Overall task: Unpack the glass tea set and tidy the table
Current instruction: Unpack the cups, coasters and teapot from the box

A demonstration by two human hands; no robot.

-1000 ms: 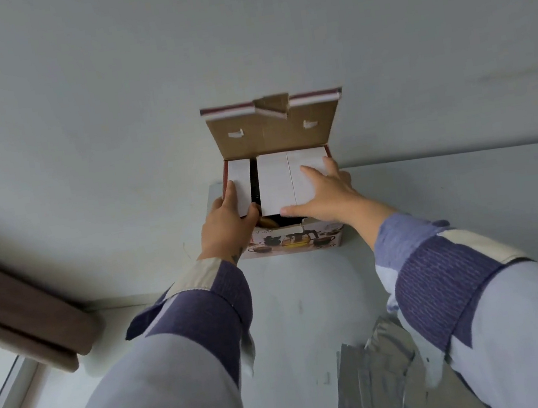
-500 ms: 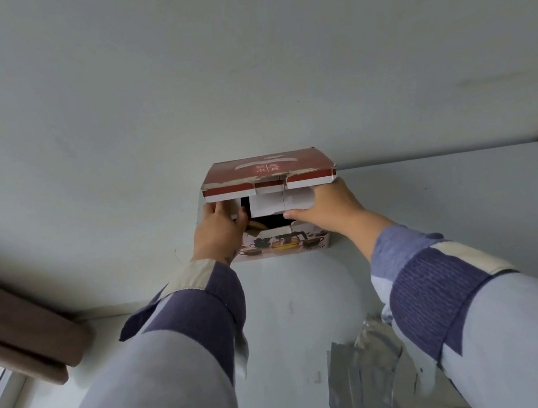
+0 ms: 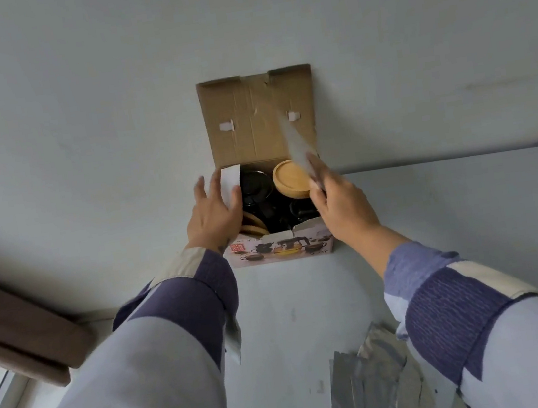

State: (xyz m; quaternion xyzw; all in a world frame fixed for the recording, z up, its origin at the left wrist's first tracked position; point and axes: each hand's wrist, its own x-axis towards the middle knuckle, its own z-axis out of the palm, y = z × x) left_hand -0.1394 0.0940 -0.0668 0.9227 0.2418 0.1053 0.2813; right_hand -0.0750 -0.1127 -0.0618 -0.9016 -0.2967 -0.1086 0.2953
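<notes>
**A:** Since everything rests on it, start with the table [image 3: 435, 215] — pale and wide, running to the wall at the far side. Where is the set?

**B:** Inside the box [image 3: 281, 250], which stands at the table's far edge against the wall, its brown lid flap [image 3: 249, 120] thrown up and back. Near the right sleeve, a crumpled sheet of grey wrapping [image 3: 373, 393] lies on the table.

**A:** And the hands?

**B:** The left hand [image 3: 213, 211] is at the box's left side, fingers fairly straight, touching a white inner flap [image 3: 231, 181]; whether it pinches the flap I cannot tell. The right hand [image 3: 339, 200] grips a white card insert [image 3: 297, 144], blurred and tilted up out of the box's right side.

**A:** What shows inside?

**B:** Dark glass pieces [image 3: 255, 188], hard to separate by eye, a round bamboo lid [image 3: 292, 180] at the far right, and bamboo coasters [image 3: 253, 226] at the near left.

**A:** How would you take them out?

**B:** My guess — the glass is thin, smooth and brittle, heavier than the card around it, and packed close enough to knock together. I'd lift one piece at a time, straight up, by the body or a handle rather than the rim. The bamboo is light and stiff; it may sit loose on glass, so I wouldn't lift by it.
</notes>
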